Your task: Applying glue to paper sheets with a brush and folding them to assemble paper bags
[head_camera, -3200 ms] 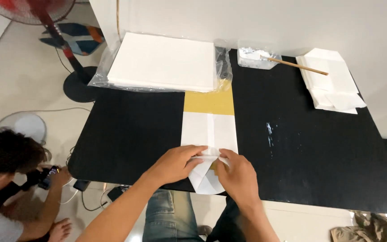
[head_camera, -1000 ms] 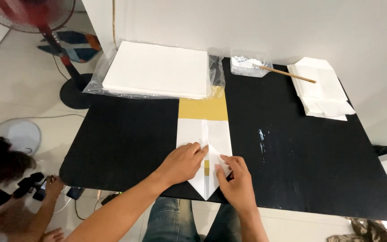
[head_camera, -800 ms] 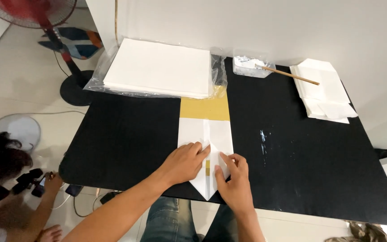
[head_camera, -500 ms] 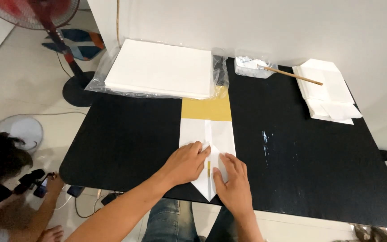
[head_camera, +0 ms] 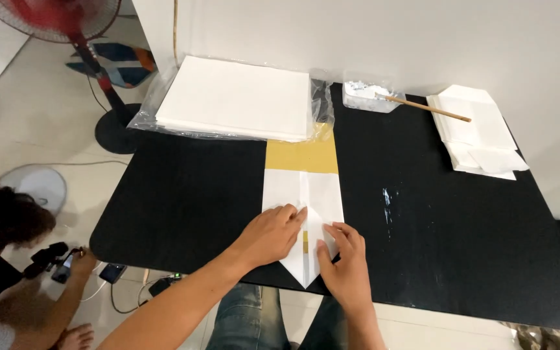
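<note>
Both my hands are down flat on the folded paper piece (head_camera: 303,214), right at the near edge of the black table (head_camera: 183,201). My left hand (head_camera: 272,234) lies open, palm down, fingers spread over the left flap, pressing it against the tabletop. My right hand (head_camera: 343,266) is open too, fingertips resting on the right flap, thumb along the lower fold. Neither hand is gripping anything; they just press. The paper is white, with its lower end folded to a point that reaches the table's near edge between my hands, and a gold-yellow band (head_camera: 301,155) at its far end. A thin yellow slit shows along the centre seam between my hands. Beyond that band sits a stack of white sheets in clear plastic wrap (head_camera: 234,97). Off to the far right there's a small clear tub of white paste (head_camera: 364,96) with a wooden stick (head_camera: 429,109) leaning out, and beside it a pile of finished white folded pieces (head_camera: 478,129). Down on the floor to my left, another person (head_camera: 8,259) crouches with a camera (head_camera: 50,258), near a standing fan (head_camera: 85,39).
</note>
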